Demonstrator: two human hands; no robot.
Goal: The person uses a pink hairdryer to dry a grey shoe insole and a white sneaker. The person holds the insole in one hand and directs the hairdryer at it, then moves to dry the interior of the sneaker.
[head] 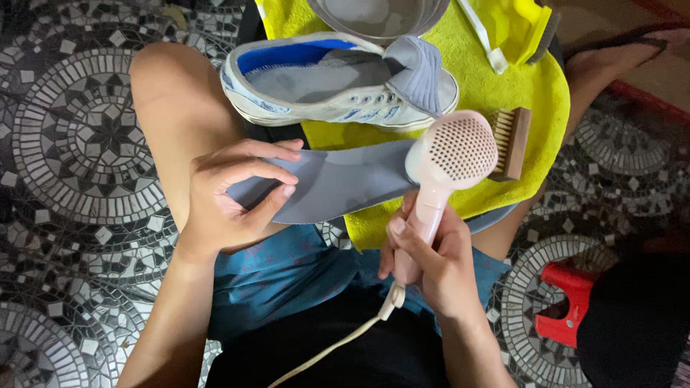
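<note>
2 hands work over a grey insole [338, 183] held across the lap of a person seated on a mosaic floor [79, 144]. The left hand [233, 197] pinches the insole's near end between thumb and fingers, keeping it level above the knee. The right hand [431, 262] is wrapped tight around the handle of a pale pink dryer [449, 162], whose perforated round head sits just over the insole's far end; its cream cord [338, 345] trails down past blue shorts [287, 276]. Just beyond the insole lies 1 white shoe [338, 82] with blue lining, on its side on a yellow towel [503, 86], tongue folded out. A wooden brush [512, 144] rests on the towel right beside the dryer head. A metal bowl [381, 16] stands at the towel's far edge, touching the shoe. A red plastic stool [568, 305] stands on the floor to the right.
</note>
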